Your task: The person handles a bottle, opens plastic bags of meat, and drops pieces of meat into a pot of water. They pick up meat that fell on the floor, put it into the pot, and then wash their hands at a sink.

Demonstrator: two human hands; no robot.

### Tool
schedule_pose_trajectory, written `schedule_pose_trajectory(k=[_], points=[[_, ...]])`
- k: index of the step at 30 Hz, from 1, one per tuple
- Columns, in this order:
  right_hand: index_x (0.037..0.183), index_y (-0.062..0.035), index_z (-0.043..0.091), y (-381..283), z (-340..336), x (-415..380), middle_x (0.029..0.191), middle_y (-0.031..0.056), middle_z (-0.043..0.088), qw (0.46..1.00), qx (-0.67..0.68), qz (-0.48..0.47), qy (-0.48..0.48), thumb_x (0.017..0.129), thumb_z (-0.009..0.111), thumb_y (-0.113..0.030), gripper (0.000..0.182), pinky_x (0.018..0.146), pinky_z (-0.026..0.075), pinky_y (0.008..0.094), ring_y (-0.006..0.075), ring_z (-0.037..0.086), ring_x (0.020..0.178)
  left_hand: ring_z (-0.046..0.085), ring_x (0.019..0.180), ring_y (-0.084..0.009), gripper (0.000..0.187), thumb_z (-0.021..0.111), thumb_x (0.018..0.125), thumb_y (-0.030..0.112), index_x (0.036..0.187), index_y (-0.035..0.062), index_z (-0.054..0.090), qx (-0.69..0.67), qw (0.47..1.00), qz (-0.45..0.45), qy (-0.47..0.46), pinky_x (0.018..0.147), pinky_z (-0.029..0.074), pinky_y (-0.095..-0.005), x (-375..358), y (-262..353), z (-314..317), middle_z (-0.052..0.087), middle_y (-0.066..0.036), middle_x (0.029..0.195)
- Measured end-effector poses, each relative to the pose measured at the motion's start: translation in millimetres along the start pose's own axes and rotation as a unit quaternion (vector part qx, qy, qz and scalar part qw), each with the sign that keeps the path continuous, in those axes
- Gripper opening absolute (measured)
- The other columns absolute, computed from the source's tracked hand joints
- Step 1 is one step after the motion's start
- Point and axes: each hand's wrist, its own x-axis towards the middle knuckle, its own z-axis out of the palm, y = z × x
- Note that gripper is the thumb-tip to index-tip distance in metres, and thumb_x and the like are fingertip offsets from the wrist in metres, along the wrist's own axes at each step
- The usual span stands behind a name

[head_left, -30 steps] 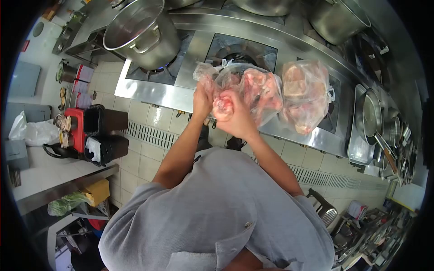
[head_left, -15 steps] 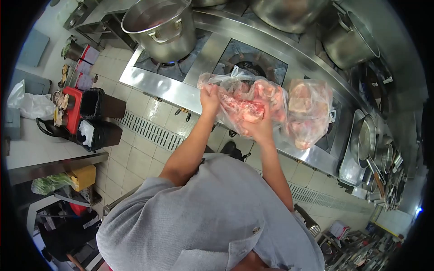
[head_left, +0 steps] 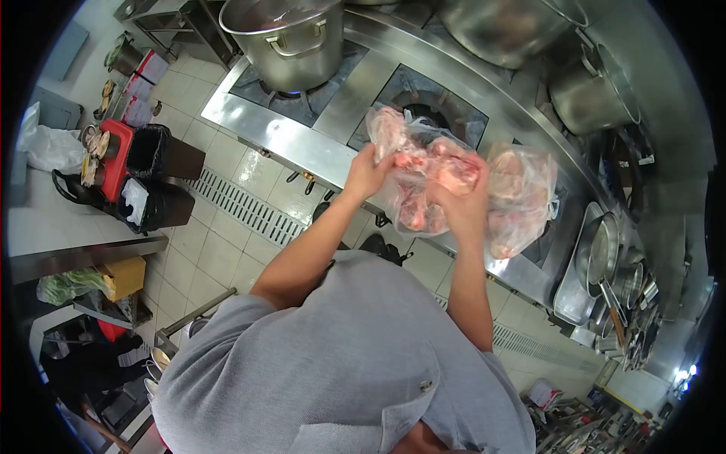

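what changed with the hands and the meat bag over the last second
The left hand stayed clamped on the near bag of meat, gripping its left edge. The right hand, which held a red piece up a second ago, has moved right and now grips the bag's right side, lifting it. The second bag and the big pot stayed on the stove.

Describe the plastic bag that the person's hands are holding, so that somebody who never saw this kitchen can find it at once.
Find the long steel stove with the big pot. At its front edge sit two clear plastic bags of raw meat. The held bag is the nearer one, gripped by the left hand and right hand; the other bag sits untouched to its right.
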Motion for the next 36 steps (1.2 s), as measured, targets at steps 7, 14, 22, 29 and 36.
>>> schedule_pose_trajectory(k=[7, 14, 22, 29, 36], points=[[0.123, -0.0155, 0.038, 15, -50, -13, 0.112, 0.0103, 0.054, 0.908, 0.296, 0.296, 0.031, 0.073, 0.072, -0.006, 0.062, 0.051, 0.055, 0.0326, 0.0216, 0.062, 0.087, 0.064, 0.072, -0.0276, 0.019, 0.06, 0.077, 0.014, 0.087, -0.0025, 0.063, 0.136, 0.99, 0.04, 0.011, 0.067, 0.049, -0.0358, 16, -3, -9, 0.066, -0.017, 0.078], [0.13, -0.0134, 0.032, 33, -82, -42, 0.114, 0.015, 0.054, 0.912, 0.358, 0.199, 0.026, 0.072, 0.067, 0.0, 0.069, 0.053, 0.057, 0.0356, 0.0262, 0.062, 0.09, 0.064, 0.077, -0.0234, 0.023, 0.064, 0.075, 0.008, 0.096, 0.0001, 0.061, -0.122, 0.974, -0.116, -0.152, 0.072, 0.052, -0.034, 26, -24, -21, 0.065, -0.013, 0.083], [0.134, -0.0092, 0.029, 39, -108, -25, 0.122, 0.0221, 0.048, 0.874, 0.478, 0.072, -0.051, 0.068, 0.067, 0.002, 0.077, 0.058, 0.058, 0.0343, 0.0329, 0.058, 0.102, 0.057, 0.104, -0.0182, 0.059, 0.062, 0.087, 0.019, 0.137, 0.0052, 0.034, -0.299, 0.904, -0.103, -0.289, 0.09, 0.049, -0.0347, -9, 65, -139, 0.061, -0.006, 0.102], [0.128, -0.0038, 0.034, -49, -30, 17, 0.127, 0.0237, 0.045, 0.88, 0.447, -0.043, -0.155, 0.06, 0.075, -0.007, 0.08, 0.094, 0.046, 0.042, 0.0336, 0.049, 0.116, 0.042, 0.124, -0.0288, 0.076, 0.072, 0.077, 0.035, 0.138, 0.0067, 0.036, 0.085, 0.961, 0.258, -0.057, 0.097, 0.041, -0.0393, -52, 140, -202, 0.044, -0.014, 0.131], [0.128, -0.0073, 0.032, -144, 131, 37, 0.126, 0.0216, 0.046, 0.807, 0.424, -0.044, -0.409, 0.062, 0.075, -0.006, 0.079, 0.062, 0.06, 0.0292, 0.0295, 0.054, 0.111, 0.054, 0.103, -0.0193, 0.054, 0.07, 0.08, 0.03, 0.122, 0.0062, 0.046, 0.006, 0.992, 0.112, 0.055, 0.088, 0.043, -0.0323, -92, 67, -312, 0.056, -0.011, 0.109]])
